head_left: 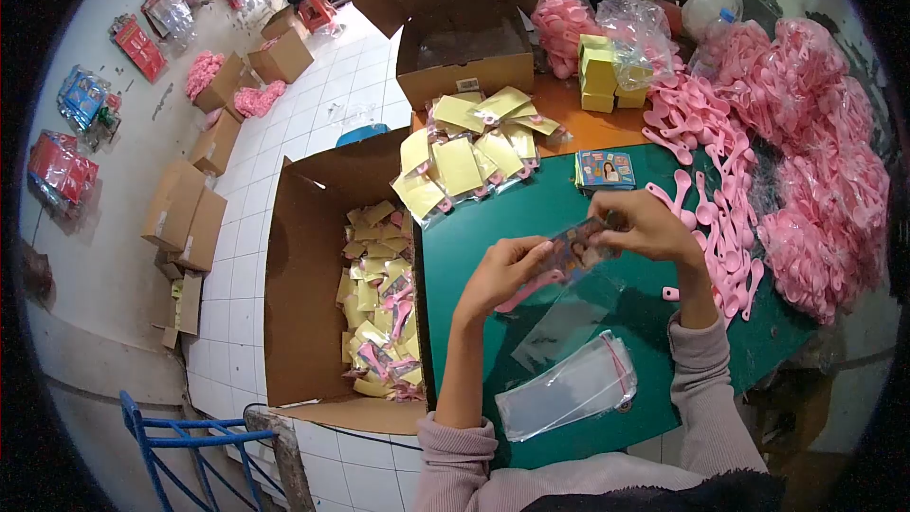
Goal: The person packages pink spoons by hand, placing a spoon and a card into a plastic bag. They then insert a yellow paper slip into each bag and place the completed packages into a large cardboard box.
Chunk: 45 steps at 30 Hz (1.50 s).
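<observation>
Over the green table [455, 265], my left hand [507, 275] pinches the near end of a small printed card [580, 242]. A pink spoon [529, 291] slants just below its fingers. My right hand [649, 226] has its fingers closed on the card's other end. A clear plastic bag [567, 324] spreads beneath the card, overlapping the table. Closer to my body lies a stack of clear bags [569, 389]. Beyond my right hand sits a stack of printed cards [605, 171]. Loose pink spoons [730, 246] are heaped beside my right forearm.
Left of the table stands an open carton [313, 275] holding many yellow-backed packs [374, 308]. More packs [464, 156] pile at the table's far left, before another open box [464, 76]. Bagged pink spoons [815, 161] rise at right. A blue metal frame [190, 436] stands lower left.
</observation>
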Motion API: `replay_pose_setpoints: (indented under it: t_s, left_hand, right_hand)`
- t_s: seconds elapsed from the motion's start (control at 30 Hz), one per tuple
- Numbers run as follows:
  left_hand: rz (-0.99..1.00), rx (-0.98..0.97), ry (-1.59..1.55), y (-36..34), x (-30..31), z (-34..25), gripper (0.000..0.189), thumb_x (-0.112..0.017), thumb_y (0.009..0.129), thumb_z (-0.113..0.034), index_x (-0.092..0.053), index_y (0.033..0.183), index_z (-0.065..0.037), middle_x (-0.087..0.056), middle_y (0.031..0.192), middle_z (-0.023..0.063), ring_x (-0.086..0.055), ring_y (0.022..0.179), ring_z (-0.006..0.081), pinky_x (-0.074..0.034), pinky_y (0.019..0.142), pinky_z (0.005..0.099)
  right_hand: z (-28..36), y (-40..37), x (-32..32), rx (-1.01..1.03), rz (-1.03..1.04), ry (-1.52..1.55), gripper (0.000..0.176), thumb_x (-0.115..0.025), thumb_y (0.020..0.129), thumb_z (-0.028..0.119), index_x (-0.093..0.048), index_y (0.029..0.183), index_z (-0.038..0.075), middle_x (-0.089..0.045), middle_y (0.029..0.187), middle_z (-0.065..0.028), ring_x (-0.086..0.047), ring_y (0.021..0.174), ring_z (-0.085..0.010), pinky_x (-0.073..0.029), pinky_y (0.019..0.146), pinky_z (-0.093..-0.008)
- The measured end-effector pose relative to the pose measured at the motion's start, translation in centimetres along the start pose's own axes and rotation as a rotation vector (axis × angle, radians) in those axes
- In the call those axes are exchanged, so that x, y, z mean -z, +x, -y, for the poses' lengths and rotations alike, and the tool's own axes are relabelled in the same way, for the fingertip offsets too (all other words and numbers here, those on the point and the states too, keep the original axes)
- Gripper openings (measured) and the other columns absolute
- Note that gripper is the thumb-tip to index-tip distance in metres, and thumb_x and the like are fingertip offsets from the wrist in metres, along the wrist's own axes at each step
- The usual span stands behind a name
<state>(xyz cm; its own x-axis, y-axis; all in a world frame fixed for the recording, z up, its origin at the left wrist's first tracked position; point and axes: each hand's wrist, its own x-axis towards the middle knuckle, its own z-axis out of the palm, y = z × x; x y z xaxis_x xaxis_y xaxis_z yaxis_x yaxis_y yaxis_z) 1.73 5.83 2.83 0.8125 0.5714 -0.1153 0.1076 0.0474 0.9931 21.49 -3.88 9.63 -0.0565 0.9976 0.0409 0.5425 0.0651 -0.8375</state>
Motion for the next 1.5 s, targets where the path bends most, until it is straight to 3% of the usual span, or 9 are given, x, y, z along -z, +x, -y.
replay_pose_setpoints:
  t_s: [0.13,0.27,0.53,0.63,0.8,0.97,1.03,1.13,1.5]
  left_hand:
    - [0.186,-0.020,0.305,-0.5,-1.0,-2.0,0.030,-0.049,0.088,-0.023,-0.055,0.103,0.003,-0.063,0.079,0.0080,-0.058,0.070,0.0118,-0.046,0.064,0.0268]
    - [0.141,-0.005,0.385,-0.7,-1.4,-1.8,0.037,-0.052,0.086,-0.023,-0.048,0.114,0.000,-0.063,0.081,0.0141,-0.060,0.072,0.0134,-0.046,0.063,0.0283]
    - [0.240,-0.001,0.419,-1.9,3.4,-1.2,0.042,-0.055,0.085,-0.024,-0.042,0.120,-0.003,-0.062,0.089,0.0077,-0.059,0.083,0.0125,-0.045,0.065,0.0239]
    - [0.209,-0.009,-0.068,-2.4,3.8,-0.5,0.033,-0.054,0.086,-0.020,-0.046,0.114,-0.004,-0.063,0.088,0.0081,-0.060,0.083,0.0127,-0.046,0.065,0.0228]
    - [0.202,0.055,-0.038,-2.2,3.9,-0.3,0.028,-0.051,0.088,-0.018,-0.047,0.112,-0.003,-0.062,0.094,0.0078,-0.060,0.086,0.0146,-0.048,0.069,0.0253]
    - [-0.253,0.127,-0.145,-2.1,0.3,2.2,0.036,-0.046,0.090,-0.023,-0.036,0.120,-0.004,-0.060,0.095,0.0139,-0.060,0.087,0.0171,-0.050,0.068,0.0279]
    - [-0.140,0.145,-0.396,-3.0,-0.9,1.9,0.047,-0.040,0.092,-0.026,-0.020,0.129,-0.006,-0.057,0.100,0.0178,-0.059,0.091,0.0207,-0.050,0.071,0.0298]
    - [-0.092,0.234,-0.524,-3.8,-1.5,2.1,0.056,-0.036,0.093,-0.024,-0.003,0.135,-0.007,-0.054,0.107,0.0213,-0.057,0.095,0.0262,-0.050,0.075,0.0318]
    - [-0.098,0.272,-0.380,-4.4,-1.0,3.7,0.048,-0.043,0.091,-0.016,-0.020,0.133,-0.011,-0.059,0.092,0.0136,-0.061,0.084,0.0217,-0.051,0.076,0.0336]
  right_hand:
    - [-1.0,0.8,-1.8,0.138,0.271,-0.324,0.025,-0.064,0.069,0.020,-0.054,0.081,0.001,-0.055,0.062,-0.0118,-0.057,0.058,-0.0230,-0.043,0.053,-0.0335]
    - [-1.5,0.6,-2.3,0.257,0.164,-0.203,0.026,-0.065,0.068,0.021,-0.057,0.082,0.000,-0.056,0.062,-0.0124,-0.057,0.059,-0.0261,-0.044,0.055,-0.0347]
    - [-3.1,0.8,0.0,-0.080,0.012,0.202,0.016,-0.069,0.067,0.012,-0.056,0.068,0.002,-0.056,0.061,-0.0017,-0.056,0.064,-0.0078,-0.043,0.054,-0.0251]
    - [-2.4,0.5,-0.1,-0.113,-0.070,0.381,0.016,-0.071,0.066,0.009,-0.056,0.070,0.003,-0.055,0.067,0.0005,-0.050,0.061,-0.0064,-0.040,0.055,-0.0194]
    - [-3.0,0.7,-0.4,-0.262,0.064,0.448,0.016,-0.069,0.068,0.010,-0.056,0.072,0.002,-0.055,0.065,0.0005,-0.052,0.062,-0.0066,-0.041,0.056,-0.0210]
    - [-2.5,1.0,-2.2,-0.069,-0.461,-0.153,0.018,-0.067,0.069,0.012,-0.060,0.079,-0.001,-0.058,0.065,-0.0042,-0.055,0.061,-0.0114,-0.044,0.058,-0.0239]
    - [-1.6,0.5,-3.0,-0.091,-0.372,-0.040,0.026,-0.067,0.070,0.015,-0.058,0.089,-0.001,-0.060,0.082,-0.0103,-0.059,0.075,-0.0180,-0.047,0.069,-0.0282]
    - [-2.2,-0.4,-4.6,0.274,0.106,-0.135,0.035,-0.066,0.071,0.018,-0.054,0.100,0.004,-0.048,0.114,-0.0138,-0.050,0.100,-0.0270,-0.041,0.084,-0.0350]
    - [-3.4,-0.5,-10.1,0.259,0.006,-0.325,0.022,-0.064,0.069,0.014,-0.052,0.086,0.006,-0.047,0.090,-0.0116,-0.046,0.092,-0.0294,-0.039,0.077,-0.0380]
